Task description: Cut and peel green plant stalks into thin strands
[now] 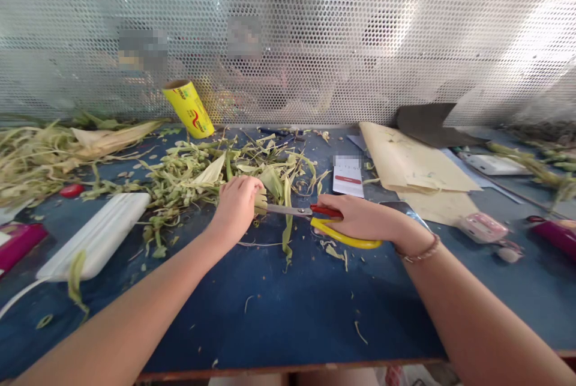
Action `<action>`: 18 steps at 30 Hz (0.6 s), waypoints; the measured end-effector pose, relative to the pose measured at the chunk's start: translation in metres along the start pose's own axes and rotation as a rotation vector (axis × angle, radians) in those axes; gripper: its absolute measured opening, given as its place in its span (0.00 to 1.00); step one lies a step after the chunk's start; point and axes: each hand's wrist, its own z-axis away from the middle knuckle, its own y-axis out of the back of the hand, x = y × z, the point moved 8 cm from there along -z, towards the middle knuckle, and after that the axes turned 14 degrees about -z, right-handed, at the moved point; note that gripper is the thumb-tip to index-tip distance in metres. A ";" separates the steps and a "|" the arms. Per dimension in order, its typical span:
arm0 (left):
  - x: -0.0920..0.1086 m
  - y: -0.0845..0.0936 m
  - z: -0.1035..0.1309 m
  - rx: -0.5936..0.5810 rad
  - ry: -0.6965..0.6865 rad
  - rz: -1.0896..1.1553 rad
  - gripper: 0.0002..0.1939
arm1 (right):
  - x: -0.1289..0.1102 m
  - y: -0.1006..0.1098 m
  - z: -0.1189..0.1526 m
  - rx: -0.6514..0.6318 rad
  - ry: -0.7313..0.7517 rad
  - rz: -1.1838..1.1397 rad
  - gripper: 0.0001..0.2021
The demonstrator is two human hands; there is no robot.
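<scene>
My left hand (236, 206) pinches a pale green piece of leaf (260, 201) above the blue table (288, 308). Wrapped round scissors (346, 235) with one red and one yellow handle is my right hand (355, 213). The blades point left and meet the leaf beside my left fingertips. Behind and left of my left hand lies a pile of green leaf scraps (180, 176). A long curled strip (287, 230) hangs or lies just below the blades; which of the two cannot be told.
A yellow tube (189, 108) leans against the perforated metal screen (288, 62). At left are a white power strip (96, 236) and more dry leaves (40, 158). A phone (348, 177), tan paper (405, 161) and a pink case (483, 228) lie to the right.
</scene>
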 end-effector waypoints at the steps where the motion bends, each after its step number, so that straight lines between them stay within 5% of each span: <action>1: 0.000 0.001 0.000 0.009 0.000 -0.002 0.12 | 0.000 0.000 0.000 0.001 0.001 0.000 0.15; 18: 0.000 -0.002 0.000 0.020 -0.020 -0.019 0.13 | 0.001 0.000 0.000 0.016 -0.001 0.001 0.15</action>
